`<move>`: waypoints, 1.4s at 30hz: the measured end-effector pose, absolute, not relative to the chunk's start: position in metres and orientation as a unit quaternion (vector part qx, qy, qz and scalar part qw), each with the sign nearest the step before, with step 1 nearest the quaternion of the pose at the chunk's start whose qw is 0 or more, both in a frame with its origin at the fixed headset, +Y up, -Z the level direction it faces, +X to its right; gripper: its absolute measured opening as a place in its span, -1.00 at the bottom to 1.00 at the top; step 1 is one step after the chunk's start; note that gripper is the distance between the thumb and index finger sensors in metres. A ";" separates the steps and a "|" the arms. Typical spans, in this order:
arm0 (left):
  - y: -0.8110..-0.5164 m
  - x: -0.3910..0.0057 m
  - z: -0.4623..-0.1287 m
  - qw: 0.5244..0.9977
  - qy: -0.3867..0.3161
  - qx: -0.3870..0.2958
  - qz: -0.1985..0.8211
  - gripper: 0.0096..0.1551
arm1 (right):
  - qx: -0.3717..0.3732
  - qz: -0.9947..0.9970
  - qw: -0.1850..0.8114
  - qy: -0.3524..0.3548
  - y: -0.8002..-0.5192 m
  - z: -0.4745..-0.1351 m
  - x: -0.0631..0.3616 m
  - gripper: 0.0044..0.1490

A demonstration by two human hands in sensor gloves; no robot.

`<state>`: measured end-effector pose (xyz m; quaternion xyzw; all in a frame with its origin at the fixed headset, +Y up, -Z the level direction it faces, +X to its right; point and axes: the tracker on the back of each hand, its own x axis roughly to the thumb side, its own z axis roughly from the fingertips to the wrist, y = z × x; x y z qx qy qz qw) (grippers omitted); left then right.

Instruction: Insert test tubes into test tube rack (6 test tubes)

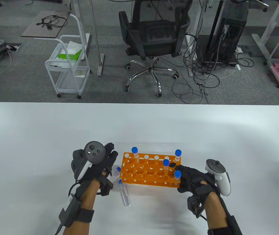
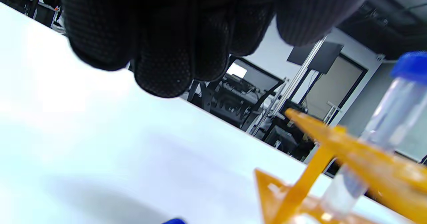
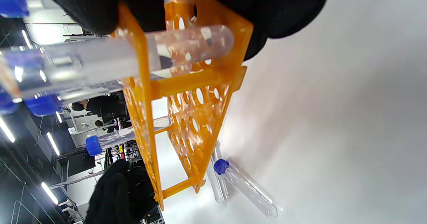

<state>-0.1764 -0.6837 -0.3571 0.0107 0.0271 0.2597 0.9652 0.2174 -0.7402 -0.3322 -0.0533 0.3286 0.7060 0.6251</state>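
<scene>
An orange test tube rack (image 1: 151,170) stands on the white table (image 1: 139,127). Several blue-capped tubes stand in it, among them one at the back left (image 1: 134,153) and one at the front right corner (image 1: 177,175). Two more tubes lie on the table left of the rack, one by its left end (image 1: 116,172) and one nearer me (image 1: 125,195). My left hand (image 1: 108,160) hovers just left of the rack, its fingers (image 2: 166,50) holding nothing. My right hand (image 1: 181,171) grips the rack's right end; its fingers (image 3: 283,10) wrap the rack (image 3: 190,117).
The lying tubes (image 3: 247,189) also show in the right wrist view beyond the rack. Past the table's far edge are a black office chair (image 1: 154,36), a white cart (image 1: 68,66) and cables on the floor (image 1: 198,80).
</scene>
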 end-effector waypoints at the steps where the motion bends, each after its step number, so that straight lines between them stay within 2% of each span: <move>1: -0.688 -0.177 -0.358 0.965 0.024 0.011 0.260 -0.40 | -0.054 0.705 0.627 0.327 -0.741 -0.333 0.218 -0.38; 9: -0.721 -0.169 -0.367 0.974 0.016 -0.053 0.219 -0.40 | -0.064 0.698 0.640 0.316 -0.739 -0.336 0.230 -0.38; 14: -0.737 -0.158 -0.371 0.981 0.003 -0.066 0.181 -0.41 | -0.068 0.693 0.648 0.308 -0.737 -0.337 0.236 -0.38; 27: -0.753 -0.151 -0.380 0.989 0.020 -0.090 0.119 -0.36 | -0.073 0.692 0.650 0.306 -0.736 -0.337 0.237 -0.38; 42: -0.762 -0.154 -0.383 0.989 0.029 -0.103 0.104 -0.38 | -0.072 0.687 0.652 0.312 -0.736 -0.337 0.237 -0.38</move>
